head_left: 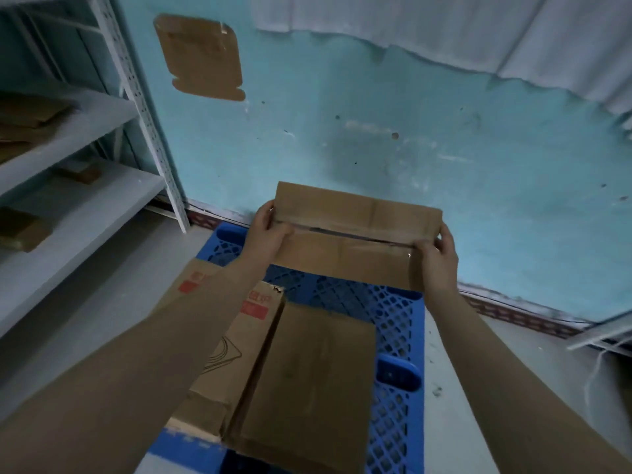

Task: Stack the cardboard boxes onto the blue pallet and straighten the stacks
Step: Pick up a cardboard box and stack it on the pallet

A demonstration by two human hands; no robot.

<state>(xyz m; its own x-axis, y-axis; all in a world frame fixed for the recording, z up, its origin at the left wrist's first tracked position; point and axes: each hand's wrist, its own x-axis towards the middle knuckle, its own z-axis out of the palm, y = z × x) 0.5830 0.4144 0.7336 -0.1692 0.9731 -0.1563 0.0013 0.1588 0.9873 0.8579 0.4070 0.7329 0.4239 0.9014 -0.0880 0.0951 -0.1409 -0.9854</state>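
Stack (307,381) laid at pallet (396,323) near edge. Box (355,234) held over far edge, likely light, stiff; left hand (270,230), right hand (437,258) fingers clamped on ends.

Single head-worn wide view, looking forward and steeply down over both outstretched arms toward pallet (398,323) and wall (376,131); close to the hands, shelves (78,186) at left edge.

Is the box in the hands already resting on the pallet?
No: both the left hand and right hand hold the box in the air above the bare far part of the pallet.
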